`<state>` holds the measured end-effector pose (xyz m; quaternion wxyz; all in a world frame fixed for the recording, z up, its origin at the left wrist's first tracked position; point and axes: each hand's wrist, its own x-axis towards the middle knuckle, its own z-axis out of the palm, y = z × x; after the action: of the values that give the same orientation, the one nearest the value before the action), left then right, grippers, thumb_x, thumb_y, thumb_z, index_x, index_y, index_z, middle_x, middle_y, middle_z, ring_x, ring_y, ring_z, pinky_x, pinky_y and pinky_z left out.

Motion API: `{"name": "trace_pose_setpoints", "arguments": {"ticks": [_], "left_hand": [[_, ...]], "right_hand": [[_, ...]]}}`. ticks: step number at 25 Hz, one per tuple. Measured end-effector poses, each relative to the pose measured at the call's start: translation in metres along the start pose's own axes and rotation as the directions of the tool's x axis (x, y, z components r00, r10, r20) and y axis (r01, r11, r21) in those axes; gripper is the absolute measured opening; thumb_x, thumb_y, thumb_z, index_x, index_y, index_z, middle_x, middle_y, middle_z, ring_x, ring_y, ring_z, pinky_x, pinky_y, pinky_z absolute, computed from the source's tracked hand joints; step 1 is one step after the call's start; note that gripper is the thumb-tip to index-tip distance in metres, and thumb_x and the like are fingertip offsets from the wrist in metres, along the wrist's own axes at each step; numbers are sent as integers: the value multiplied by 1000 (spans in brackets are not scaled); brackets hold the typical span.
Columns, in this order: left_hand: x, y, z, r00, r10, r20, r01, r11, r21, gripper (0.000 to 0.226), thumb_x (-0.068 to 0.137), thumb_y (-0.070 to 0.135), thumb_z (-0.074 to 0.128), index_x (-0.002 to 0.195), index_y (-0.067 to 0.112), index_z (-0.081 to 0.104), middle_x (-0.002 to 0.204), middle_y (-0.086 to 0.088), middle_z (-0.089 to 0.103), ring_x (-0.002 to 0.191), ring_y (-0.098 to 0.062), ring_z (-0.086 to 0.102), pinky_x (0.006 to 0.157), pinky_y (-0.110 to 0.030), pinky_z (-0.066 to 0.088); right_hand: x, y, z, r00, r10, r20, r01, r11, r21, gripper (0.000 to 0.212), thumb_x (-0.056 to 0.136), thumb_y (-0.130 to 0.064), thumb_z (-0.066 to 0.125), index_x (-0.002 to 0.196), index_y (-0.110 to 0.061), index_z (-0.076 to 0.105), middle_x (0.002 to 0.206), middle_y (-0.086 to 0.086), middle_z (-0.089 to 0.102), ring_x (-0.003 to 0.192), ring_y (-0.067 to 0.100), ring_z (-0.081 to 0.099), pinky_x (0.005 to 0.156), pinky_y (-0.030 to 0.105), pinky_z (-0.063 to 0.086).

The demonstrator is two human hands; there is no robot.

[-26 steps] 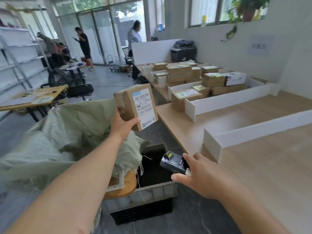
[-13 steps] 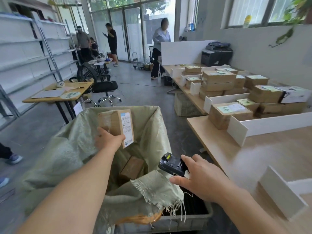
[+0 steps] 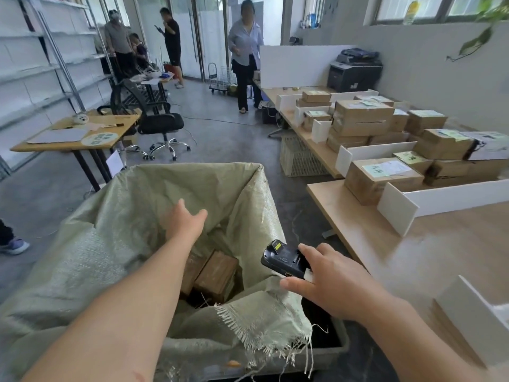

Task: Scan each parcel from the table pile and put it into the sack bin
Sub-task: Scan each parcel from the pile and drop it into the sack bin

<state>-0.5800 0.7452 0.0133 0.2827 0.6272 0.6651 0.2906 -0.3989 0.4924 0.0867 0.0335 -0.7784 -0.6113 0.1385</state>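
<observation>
Head view. Left hand (image 3: 185, 225) empty, fingers spread, over the sack (image 3: 110, 244) — two parcels (image 3: 217, 274) lay inside at its five o'clock. Right hand (image 3: 332, 283) gripped the scanner (image 3: 282, 260). Table pile (image 3: 363, 117) sat at two o'clock; nearest parcel (image 3: 382, 179) ran roughly nine-to-three, closer to the right hand.

The room is bright with soft daylight from the glass doors (image 3: 203, 37) at the back and the windows (image 3: 429, 8) high on the right. Shadows are weak. The shelves (image 3: 33, 67) on the left bend from wide-angle distortion, and the parcels (image 3: 446, 144) near the right edge look slightly smeared.
</observation>
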Motion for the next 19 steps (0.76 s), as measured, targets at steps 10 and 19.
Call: {"name": "trace_pose_setpoints", "arguments": {"ticks": [10,19], "left_hand": [[-99,92,33,880,432,200,-372,886,-277,28,88,28,67,114,16,68,91,6,64,95,-14,61,84,-25,42],[-302,190,124,665,661,348,-536,747,-395,32,90,36,63,116,19,66,92,7,64,96,-18,62,89,-33,49]], "right_hand": [[-84,48,-1,987,125,-103,-118,990,75,82,83,-78,41,145,-26,31,127,-2,46,113,20,50,87,32,44],[-261,157,22,877,444,-182,-418,893,166,71,83,-76,45,134,-26,40,114,2,47,102,24,48,84,35,40]]}}
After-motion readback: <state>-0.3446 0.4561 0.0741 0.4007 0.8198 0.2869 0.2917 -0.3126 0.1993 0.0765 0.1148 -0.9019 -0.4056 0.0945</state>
